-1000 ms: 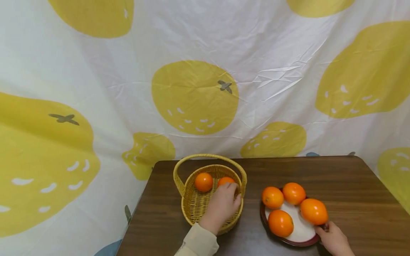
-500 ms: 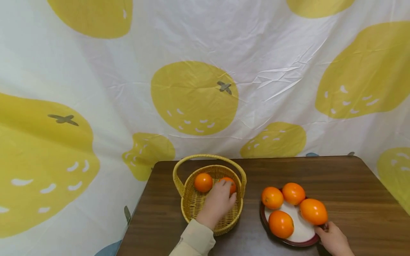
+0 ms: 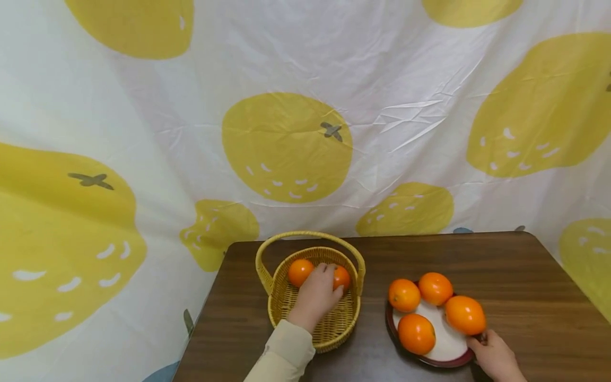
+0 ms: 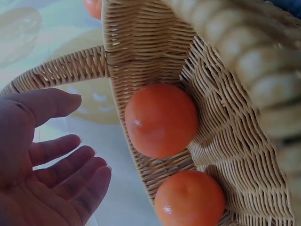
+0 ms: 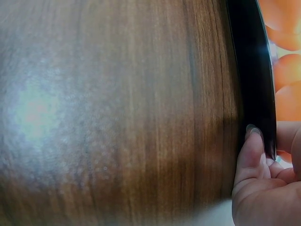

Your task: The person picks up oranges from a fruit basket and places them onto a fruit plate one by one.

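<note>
My left hand [image 3: 315, 297] is over the yellow wicker basket [image 3: 340, 321], fingers loosely bent, holding nothing. Inside the basket lie two oranges; the right one [image 3: 341, 277] is partly covered by my fingers, and the left one [image 3: 300, 272] sits beside them. In the left wrist view the same hand [image 4: 56, 160] shows its palm and spread fingers, a gap away from the upper orange [image 4: 161, 120]. My right hand [image 3: 495, 356] pinches the rim of a dark-edged white plate [image 3: 447, 344], its thumb and fingers on either side. Several oranges [image 3: 417, 333] rest on that plate.
The brown wooden table [image 3: 377, 254] carries the basket on the left and the plate on the right. The basket's tall handle [image 3: 310, 233] arches over its far side. Behind the table hangs a white cloth [image 3: 406, 69] with a yellow fruit print.
My left hand has drawn back leftward from the basket's right side, uncovering more of the right orange. My right hand stays at the plate's rim.
</note>
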Demonstrator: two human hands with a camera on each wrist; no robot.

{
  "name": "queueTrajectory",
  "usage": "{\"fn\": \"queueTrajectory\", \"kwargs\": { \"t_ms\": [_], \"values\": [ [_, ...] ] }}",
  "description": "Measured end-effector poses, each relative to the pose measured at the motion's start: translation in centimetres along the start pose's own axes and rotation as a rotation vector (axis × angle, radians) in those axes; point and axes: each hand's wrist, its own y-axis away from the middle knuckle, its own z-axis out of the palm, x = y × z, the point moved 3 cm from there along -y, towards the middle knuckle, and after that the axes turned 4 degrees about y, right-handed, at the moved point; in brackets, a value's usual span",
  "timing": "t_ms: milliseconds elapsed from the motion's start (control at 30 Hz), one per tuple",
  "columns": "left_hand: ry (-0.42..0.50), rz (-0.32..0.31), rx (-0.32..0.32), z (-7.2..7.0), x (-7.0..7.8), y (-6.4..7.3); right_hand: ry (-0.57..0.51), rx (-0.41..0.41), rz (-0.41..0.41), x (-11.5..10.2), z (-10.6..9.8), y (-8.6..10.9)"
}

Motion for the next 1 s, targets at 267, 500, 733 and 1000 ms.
{"fn": "queueTrajectory", "kwargs": {
  "t_ms": [267, 500, 733, 1000],
  "values": [
    [0.023, -0.018, -0.012, 0.6, -1.0, -0.8, -0.009, -0.002, 0.005, -0.3, 0.0, 0.2],
    [0.044, -0.050, -0.025, 1.0, -1.5, -1.2, -0.004, 0.013, 0.003, -0.3, 0.0, 0.2],
    [0.073, -0.074, -0.039, 0.8, -1.7, -1.3, -0.002, 0.016, -0.014, -0.2, 0.1, 0.1],
    [0.104, -0.097, -0.073, 0.5, -1.8, -1.3, -0.003, 0.003, 0.001, -0.4, -0.1, 0.3]
  ]
}}
